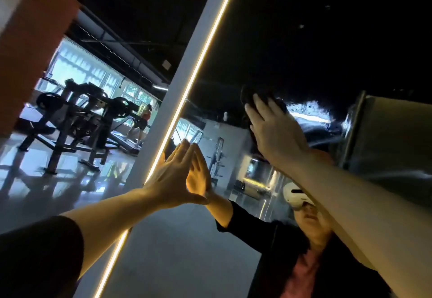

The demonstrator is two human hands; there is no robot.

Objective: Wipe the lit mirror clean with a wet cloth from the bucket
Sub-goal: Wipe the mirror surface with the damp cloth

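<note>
The right hand (273, 131) is pressing a dark wet cloth (251, 101) flat against the lit mirror (304, 40), up in the high part of the glass, a little way in from the glowing strip light (205, 47) that is running along the mirror's left edge. The fingers are lying straight and spread over the cloth, not curling round it. The left hand (173, 180) is resting open on the glass lower down, right beside that lit edge, with its fingers straight and touching the mirror, and it is holding nothing. The two hands are well apart. Just to the right of the cloth, a shiny wet smear (311, 110) is showing on the glass, so that bit is probably wiped already, and much of the mirror is likely waiting for its turn. The cloth is looking soft and floppy, and it is probably light and a bit slippery with water, so a flat palm in the middle of it is a good way to hold it on. The mirror is hard and smooth, and it could break, so a gentle push is best. The bucket is not in view. A gym machine (77, 115) is standing on the floor to the left of the mirror.
</note>
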